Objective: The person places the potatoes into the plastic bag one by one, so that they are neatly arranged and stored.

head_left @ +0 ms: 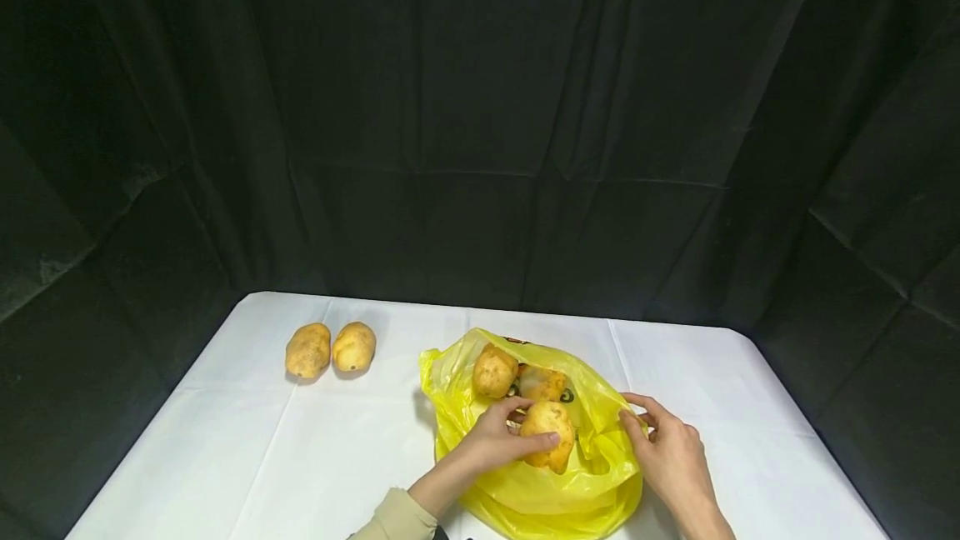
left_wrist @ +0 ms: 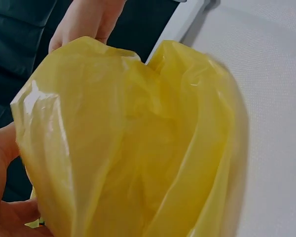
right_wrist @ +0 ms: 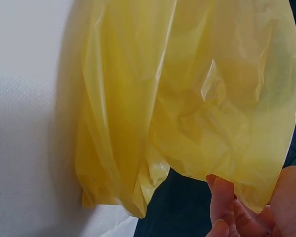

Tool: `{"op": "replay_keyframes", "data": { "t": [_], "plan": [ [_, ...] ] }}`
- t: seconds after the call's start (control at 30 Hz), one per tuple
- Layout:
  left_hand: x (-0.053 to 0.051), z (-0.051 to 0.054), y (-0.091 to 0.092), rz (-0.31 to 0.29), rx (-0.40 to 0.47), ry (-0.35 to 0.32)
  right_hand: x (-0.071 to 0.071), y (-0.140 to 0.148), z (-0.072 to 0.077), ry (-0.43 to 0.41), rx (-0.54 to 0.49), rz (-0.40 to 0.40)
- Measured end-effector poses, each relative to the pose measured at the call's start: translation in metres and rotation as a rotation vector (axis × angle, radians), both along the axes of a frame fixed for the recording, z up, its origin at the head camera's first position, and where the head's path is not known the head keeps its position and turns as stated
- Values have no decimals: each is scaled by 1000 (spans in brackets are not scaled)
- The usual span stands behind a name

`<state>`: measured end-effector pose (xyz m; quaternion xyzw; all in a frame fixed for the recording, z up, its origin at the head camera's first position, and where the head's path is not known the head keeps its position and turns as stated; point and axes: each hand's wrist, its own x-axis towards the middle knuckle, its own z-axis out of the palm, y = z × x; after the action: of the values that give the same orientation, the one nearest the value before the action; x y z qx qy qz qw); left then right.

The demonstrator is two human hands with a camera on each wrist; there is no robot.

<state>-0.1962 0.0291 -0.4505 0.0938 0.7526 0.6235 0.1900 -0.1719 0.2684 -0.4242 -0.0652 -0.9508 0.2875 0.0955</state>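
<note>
A yellow plastic bag [head_left: 525, 507] lies with its mouth spread toward the back of the table. My left hand [head_left: 491, 437] grips a potato [head_left: 551, 432] at the bag's mouth, thumb across its front. Deeper in the bag sit another potato [head_left: 495, 371] and one more potato [head_left: 543, 383], partly behind the plastic. On the right, my right hand [head_left: 667, 450] pinches the rim of the bag between thumb and fingers. In the left wrist view the bag [left_wrist: 133, 148] hides the potato. The right wrist view shows the right fingers [right_wrist: 222, 200] at the bag's edge.
Two potatoes, a left one [head_left: 308, 351] and a right one [head_left: 354, 347], lie side by side at the back left of the white-covered table [head_left: 247, 440]. A black curtain [head_left: 480, 123] encloses the back and sides.
</note>
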Motion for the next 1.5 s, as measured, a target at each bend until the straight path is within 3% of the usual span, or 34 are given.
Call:
{"op": "replay_keyframes", "data": {
  "t": [0.77,1.03,1.5],
  "plan": [
    [1,-3,31,-28,-178,48,-1,0,2,13,8,-2],
    [1,-3,36,-27,-215,64,0,-1,2,17,14,-1],
    [2,-6,40,-30,-367,120,0,0,1,-8,10,-8]
  ]
}}
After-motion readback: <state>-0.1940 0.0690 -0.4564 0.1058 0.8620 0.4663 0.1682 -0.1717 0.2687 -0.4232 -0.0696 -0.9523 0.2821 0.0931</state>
